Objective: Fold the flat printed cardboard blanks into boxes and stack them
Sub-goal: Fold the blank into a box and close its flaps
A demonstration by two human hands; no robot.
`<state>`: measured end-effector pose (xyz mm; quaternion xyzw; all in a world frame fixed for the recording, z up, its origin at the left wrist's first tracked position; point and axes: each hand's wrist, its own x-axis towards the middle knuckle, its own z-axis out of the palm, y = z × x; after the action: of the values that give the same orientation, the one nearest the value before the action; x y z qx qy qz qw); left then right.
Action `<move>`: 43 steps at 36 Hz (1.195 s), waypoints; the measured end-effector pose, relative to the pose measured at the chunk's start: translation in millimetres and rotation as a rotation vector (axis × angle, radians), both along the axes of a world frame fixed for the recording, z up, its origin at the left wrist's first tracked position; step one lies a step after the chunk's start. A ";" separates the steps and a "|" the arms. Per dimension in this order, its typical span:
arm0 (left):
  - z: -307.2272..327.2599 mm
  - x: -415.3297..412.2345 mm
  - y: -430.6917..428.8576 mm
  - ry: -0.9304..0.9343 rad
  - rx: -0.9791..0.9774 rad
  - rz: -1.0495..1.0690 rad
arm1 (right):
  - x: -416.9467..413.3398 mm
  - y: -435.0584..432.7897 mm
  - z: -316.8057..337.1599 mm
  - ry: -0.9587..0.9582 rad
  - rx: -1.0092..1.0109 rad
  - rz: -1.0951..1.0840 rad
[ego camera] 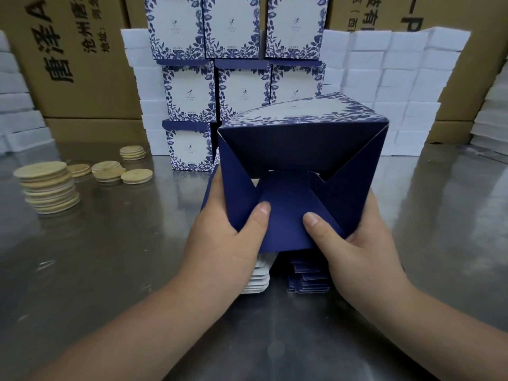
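While both my hands are busy with one box, the big brown cartons (82,64) stand far beyond them, with white packs (398,86) piled in front. Under everything runs the shiny metal desk (110,270). Just past my fingers rises the stack of finished boxes (233,78), blue flowers on white, three tiers showing. Off beyond my left hand lie round wooden discs (49,188) in small piles.

Between my hands is the half-formed box (297,166), its bottom end turned toward me and held above the flat blanks (308,276), which sit directly below my wrists. My left hand (228,243) grips the box's left side, thumb pressing the lower flap; my right hand (357,243) clasps the right side, thumb on the same flap. The two side flaps are angled inward and the top flap is already down.

To do this well, I think I should push the lower flap's tongue evenly with both thumbs so it slips under the side flaps, keeping the walls square so the corners do not buckle.
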<state>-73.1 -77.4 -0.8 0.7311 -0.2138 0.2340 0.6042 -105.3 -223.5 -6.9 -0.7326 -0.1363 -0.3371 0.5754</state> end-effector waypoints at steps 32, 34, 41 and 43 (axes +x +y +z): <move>5.3 -7.7 1.8 -0.039 -0.021 -0.026 | -4.4 0.7 6.4 -0.026 0.064 -0.041; 6.1 -7.5 2.4 -0.048 -0.009 -0.020 | -6.0 0.9 7.6 -0.036 0.045 -0.047; 3.7 -7.4 1.9 -0.040 -0.018 0.008 | -8.6 -0.2 8.1 -0.041 0.033 -0.057; 4.5 -7.0 0.6 -0.023 -0.044 0.017 | -8.1 -0.5 7.8 -0.038 0.034 -0.064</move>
<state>-80.1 -76.8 3.7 0.7167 -0.2093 0.2524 0.6155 -113.4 -224.0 1.0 -0.7200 -0.1177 -0.3715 0.5742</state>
